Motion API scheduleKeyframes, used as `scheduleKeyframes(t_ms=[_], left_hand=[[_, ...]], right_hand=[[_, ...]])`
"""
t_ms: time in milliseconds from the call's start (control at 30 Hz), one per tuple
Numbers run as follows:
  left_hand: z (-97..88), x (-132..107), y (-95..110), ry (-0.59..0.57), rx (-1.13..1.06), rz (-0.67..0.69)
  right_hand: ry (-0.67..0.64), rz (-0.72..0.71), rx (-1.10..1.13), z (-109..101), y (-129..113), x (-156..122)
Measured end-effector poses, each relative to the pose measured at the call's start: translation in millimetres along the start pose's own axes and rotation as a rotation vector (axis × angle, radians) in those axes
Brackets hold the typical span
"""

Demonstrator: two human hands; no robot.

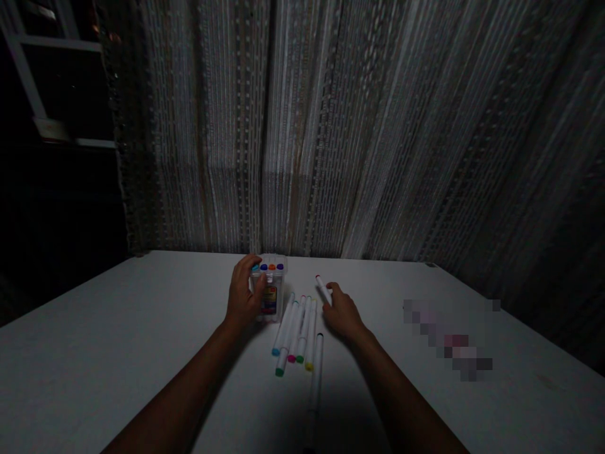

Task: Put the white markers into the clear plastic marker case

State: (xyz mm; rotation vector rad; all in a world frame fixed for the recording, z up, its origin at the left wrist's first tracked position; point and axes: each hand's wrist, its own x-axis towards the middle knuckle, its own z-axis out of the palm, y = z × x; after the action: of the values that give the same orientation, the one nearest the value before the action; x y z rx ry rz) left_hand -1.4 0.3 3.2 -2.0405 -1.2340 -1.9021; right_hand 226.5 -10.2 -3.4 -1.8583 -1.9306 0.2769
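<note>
Marker box (270,296) — clear, stands upright on white desk (94,353); left hand (242,296) fingers wrap around it. Right of box: loose markers (297,328) lie flat — beyond them, right hand (343,313) fingers pinch red-capped marker (324,289).

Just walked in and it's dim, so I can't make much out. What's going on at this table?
A person is at a white table in front of a curtain. Their left hand grips a clear box with upright markers standing in it. Their right hand holds a white marker with a red cap, just right of the box. Loose markers lie side by side on the table between the hands.
</note>
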Motion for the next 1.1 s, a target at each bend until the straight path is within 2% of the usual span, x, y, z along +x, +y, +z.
scheduleKeyframes(t_ms=[300, 667, 1100], left_hand=[[0.4, -0.3, -0.6, 0.005, -0.006, -0.008], [-0.1, -0.3, -1.0, 0.009, -0.005, 0.012], [-0.2, -0.3, -0.5, 0.003, 0.005, 0.007]], right_hand=[[0.071, -0.028, 0.076, 1.7, 0.0, 0.6], [0.095, -0.067, 0.147, 2.9, 2.6, 1.7], [0.101, -0.011, 0.16, 3.8, 2.7, 3.1]])
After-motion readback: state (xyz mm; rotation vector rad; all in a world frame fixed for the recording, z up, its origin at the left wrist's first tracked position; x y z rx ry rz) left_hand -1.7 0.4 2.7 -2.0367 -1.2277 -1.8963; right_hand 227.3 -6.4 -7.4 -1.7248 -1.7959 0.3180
